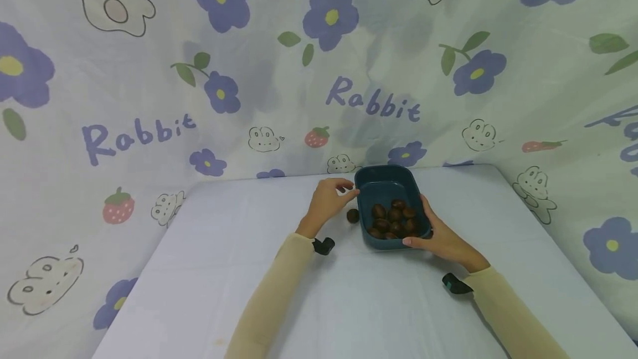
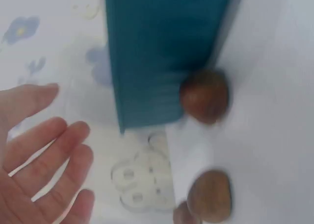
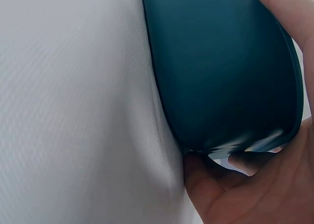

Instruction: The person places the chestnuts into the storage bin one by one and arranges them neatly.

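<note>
A dark teal rectangular container (image 1: 387,193) stands on the white table with several brown chestnuts (image 1: 395,215) gathered in its near half. My right hand (image 1: 446,240) grips the container at its near right corner, thumb at the near wall and fingers along the right side. In the right wrist view, fingers (image 3: 201,180) curl around the end of the teal wall. Beside the left rim hovers my left hand (image 1: 331,198), fingers loosely bent with nothing in them. A loose chestnut (image 2: 205,96) lies against the container's outer wall; another chestnut (image 2: 211,197) rests farther along, partly overlapping a third.
The white-covered table (image 1: 239,270) ends at a hanging cloth (image 1: 279,82) printed with flowers and rabbits, close behind the container. Small dark wrist cameras (image 1: 324,246) are worn at both cream sleeves (image 1: 279,287).
</note>
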Action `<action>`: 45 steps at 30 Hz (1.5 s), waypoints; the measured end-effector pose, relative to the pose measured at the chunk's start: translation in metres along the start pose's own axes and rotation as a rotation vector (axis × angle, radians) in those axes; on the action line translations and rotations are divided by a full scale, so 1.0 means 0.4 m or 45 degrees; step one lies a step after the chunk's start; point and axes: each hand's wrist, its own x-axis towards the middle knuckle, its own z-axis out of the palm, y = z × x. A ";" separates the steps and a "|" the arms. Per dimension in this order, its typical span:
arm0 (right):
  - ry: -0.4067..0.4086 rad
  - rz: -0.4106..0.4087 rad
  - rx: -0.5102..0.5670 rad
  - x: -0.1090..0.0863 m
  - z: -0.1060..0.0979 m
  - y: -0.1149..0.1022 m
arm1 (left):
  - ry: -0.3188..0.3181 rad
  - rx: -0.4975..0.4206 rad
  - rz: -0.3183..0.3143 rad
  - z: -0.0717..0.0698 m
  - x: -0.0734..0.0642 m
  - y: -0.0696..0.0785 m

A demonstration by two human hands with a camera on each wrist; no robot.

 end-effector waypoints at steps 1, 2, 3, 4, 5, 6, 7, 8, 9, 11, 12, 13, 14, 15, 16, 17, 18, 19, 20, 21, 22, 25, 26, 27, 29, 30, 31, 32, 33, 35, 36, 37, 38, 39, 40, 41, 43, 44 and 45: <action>0.000 -0.002 -0.002 0.000 -0.001 0.001 | 0.017 -0.020 -0.020 -0.011 -0.004 -0.009; 0.002 -0.005 0.000 0.000 -0.001 0.001 | 0.031 -0.027 -0.043 -0.019 -0.008 -0.018; 0.003 -0.006 -0.002 0.000 -0.002 0.001 | 0.044 -0.028 -0.062 -0.025 -0.012 -0.027; 0.005 -0.008 -0.002 0.000 -0.002 0.000 | 0.055 -0.035 -0.084 -0.030 -0.017 -0.036; 0.005 -0.011 -0.003 0.000 -0.003 0.000 | 0.064 -0.041 -0.104 -0.033 -0.021 -0.045; 0.006 -0.012 -0.005 0.000 -0.003 0.000 | 0.071 -0.048 -0.123 -0.035 -0.025 -0.055; 0.006 -0.014 -0.004 0.000 -0.002 -0.001 | 0.080 -0.052 -0.142 -0.036 -0.028 -0.064; 0.005 -0.015 -0.004 0.001 -0.002 -0.002 | 0.088 -0.058 -0.159 -0.037 -0.031 -0.072; 0.004 -0.015 -0.005 0.001 -0.001 -0.003 | 0.101 -0.068 -0.173 -0.038 -0.032 -0.079; 0.002 -0.020 -0.001 0.002 0.001 -0.004 | 0.125 -0.092 -0.203 -0.042 -0.035 -0.091; 0.002 -0.019 -0.003 0.003 0.002 -0.004 | 0.136 -0.099 -0.213 -0.044 -0.036 -0.097; 0.002 -0.021 -0.003 0.004 0.003 -0.005 | 0.146 -0.105 -0.225 -0.046 -0.036 -0.101; 0.003 -0.022 -0.001 0.005 0.004 -0.005 | 0.152 -0.110 -0.238 -0.048 -0.037 -0.106; 0.001 -0.020 0.000 0.006 0.004 -0.005 | 0.157 -0.111 -0.253 -0.050 -0.037 -0.110; 0.000 -0.019 0.000 0.006 0.004 -0.005 | 0.156 -0.111 -0.266 -0.051 -0.038 -0.115; -0.004 -0.016 -0.003 0.007 0.003 -0.005 | 0.153 -0.109 -0.279 -0.051 -0.038 -0.120; -0.006 -0.014 -0.003 0.007 0.003 -0.005 | 0.147 -0.105 -0.294 -0.051 -0.039 -0.124; -0.008 -0.012 -0.003 0.007 0.003 -0.004 | 0.140 -0.101 -0.309 -0.051 -0.039 -0.128; -0.008 -0.012 -0.002 0.007 0.003 -0.003 | 0.132 -0.094 -0.324 -0.051 -0.040 -0.131; -0.010 -0.013 -0.006 0.006 0.002 -0.002 | 0.124 -0.086 -0.339 -0.051 -0.040 -0.134; -0.010 -0.013 -0.010 0.006 0.002 0.000 | 0.112 -0.082 -0.358 -0.051 -0.041 -0.137; -0.006 -0.010 -0.021 0.005 0.001 0.003 | 0.063 -0.068 -0.412 -0.049 -0.043 -0.143; -0.004 -0.008 -0.021 0.004 0.001 0.004 | 0.044 -0.062 -0.430 -0.049 -0.044 -0.144; -0.003 -0.005 -0.022 0.004 0.000 0.004 | 0.024 -0.059 -0.445 -0.048 -0.045 -0.144; 0.000 -0.004 -0.020 0.004 -0.001 0.004 | -0.014 -0.054 -0.471 -0.047 -0.046 -0.144; 0.001 -0.003 -0.018 0.003 -0.001 0.003 | -0.031 -0.045 -0.480 -0.045 -0.047 -0.145; 0.000 -0.001 -0.017 0.002 -0.002 0.002 | -0.046 -0.042 -0.490 -0.043 -0.047 -0.146; -0.001 -0.003 -0.014 0.002 -0.003 0.001 | -0.057 -0.038 -0.499 -0.040 -0.048 -0.146; -0.002 -0.007 -0.012 0.001 -0.003 0.001 | -0.067 -0.035 -0.506 -0.038 -0.049 -0.146; -0.004 -0.011 -0.009 0.000 -0.004 -0.001 | -0.086 -0.019 -0.510 -0.033 -0.050 -0.147; -0.004 -0.007 -0.009 -0.001 -0.004 -0.002 | -0.092 -0.008 -0.508 -0.031 -0.051 -0.147; -0.005 -0.005 -0.006 -0.001 -0.004 -0.003 | -0.095 0.004 -0.506 -0.028 -0.051 -0.146; -0.005 -0.006 -0.007 -0.001 -0.004 -0.002 | -0.096 0.018 -0.500 -0.026 -0.052 -0.145; -0.004 -0.005 -0.007 -0.001 -0.004 -0.003 | -0.096 0.029 -0.497 -0.025 -0.052 -0.143; -0.004 -0.002 -0.011 -0.001 -0.005 -0.004 | -0.096 0.046 -0.490 -0.022 -0.052 -0.141; -0.004 -0.002 -0.013 -0.001 -0.005 -0.005 | -0.093 0.061 -0.485 -0.020 -0.052 -0.139; -0.006 -0.003 -0.013 -0.001 -0.005 -0.006 | -0.087 0.086 -0.470 -0.016 -0.052 -0.134; -0.007 -0.006 -0.015 -0.001 -0.006 -0.006 | -0.085 0.099 -0.462 -0.015 -0.051 -0.131; -0.007 -0.008 -0.014 -0.001 -0.006 -0.007 | -0.083 0.111 -0.455 -0.013 -0.051 -0.129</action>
